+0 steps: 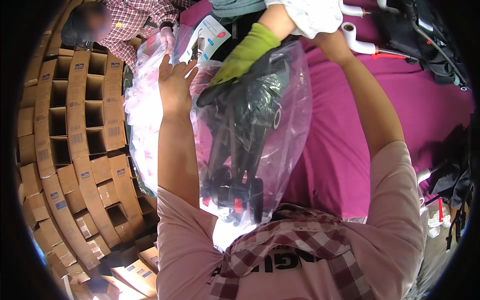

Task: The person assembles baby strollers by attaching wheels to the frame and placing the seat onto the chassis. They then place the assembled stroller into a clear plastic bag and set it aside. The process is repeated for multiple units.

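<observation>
A folded black stroller (235, 145) lies in a clear plastic bag (295, 145) in front of me. My left hand (175, 85) is raised over the bag's left side, fingers spread. Beyond its fingertips is a white printed card (212, 37) with a stroller picture. Another person's green-gloved hand (245, 55) rests on the wrapped stroller, between my arms. My right hand (330, 45) reaches far forward beside that person's white sleeve (315, 15), which hides most of its fingers; I cannot see whether it holds anything.
A magenta cloth (345, 120) covers the table. White curved tubes (357, 42) and black stroller parts (435, 50) lie at the far right. A co-worker in a plaid shirt (130, 25) leans in at the far left. Stacked cardboard boxes (77, 105) fill the left side.
</observation>
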Demonstrator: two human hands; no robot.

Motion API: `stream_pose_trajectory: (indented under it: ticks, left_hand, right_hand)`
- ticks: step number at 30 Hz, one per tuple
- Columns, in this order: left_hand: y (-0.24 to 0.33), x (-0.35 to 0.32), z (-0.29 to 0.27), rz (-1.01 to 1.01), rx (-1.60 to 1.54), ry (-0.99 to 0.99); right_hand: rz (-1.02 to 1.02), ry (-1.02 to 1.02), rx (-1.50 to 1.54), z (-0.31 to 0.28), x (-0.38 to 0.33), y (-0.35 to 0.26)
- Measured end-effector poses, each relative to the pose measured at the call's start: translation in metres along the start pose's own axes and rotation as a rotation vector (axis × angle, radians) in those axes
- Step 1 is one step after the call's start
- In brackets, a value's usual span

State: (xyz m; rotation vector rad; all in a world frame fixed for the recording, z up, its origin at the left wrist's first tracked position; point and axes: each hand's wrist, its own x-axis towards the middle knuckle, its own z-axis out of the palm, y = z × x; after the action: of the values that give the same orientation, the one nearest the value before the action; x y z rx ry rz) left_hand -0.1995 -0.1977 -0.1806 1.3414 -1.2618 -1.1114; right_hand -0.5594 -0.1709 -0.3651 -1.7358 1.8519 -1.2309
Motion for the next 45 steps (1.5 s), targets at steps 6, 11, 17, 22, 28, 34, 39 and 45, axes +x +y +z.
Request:
stream_pose_trajectory:
  ticks: [6, 11, 17, 22, 28, 34, 39, 45]
  left_hand:
    - [0.009, -0.082, -0.035, 0.081, 0.361, -0.156]
    - [0.013, -0.144, -0.099, 0.101, 0.344, -0.137]
    - [0.037, -0.204, -0.168, 0.336, 0.354, -0.152]
    - [0.037, -0.248, -0.263, 0.376, 0.35, -0.044]
    - [0.021, -0.276, -0.305, 0.346, 0.173, 0.064]
    - [0.024, -0.266, -0.225, 0.482, 0.081, -0.143]
    - [0.043, -0.26, -0.12, 0.585, 0.103, -0.459]
    - [0.032, -0.28, 0.005, 0.575, 0.15, -0.686]
  right_hand:
    - [0.362, 0.07, 0.581, 0.06, -0.171, -0.029]
    - [1.02, -0.62, 1.052, 0.045, -0.31, -0.104]
    - [0.786, -0.804, 1.212, 0.079, -0.308, -0.223]
    - [0.577, -0.385, 0.544, 0.108, -0.225, -0.206]
    - [0.279, 0.189, 0.143, 0.065, -0.252, -0.099]
    - [0.412, -0.279, -0.084, 0.014, -0.404, -0.21]
    - [0.361, 0.646, -0.644, -0.19, -0.467, -0.1]
    - [0.953, 0.504, -0.917, -0.323, -0.559, -0.042]
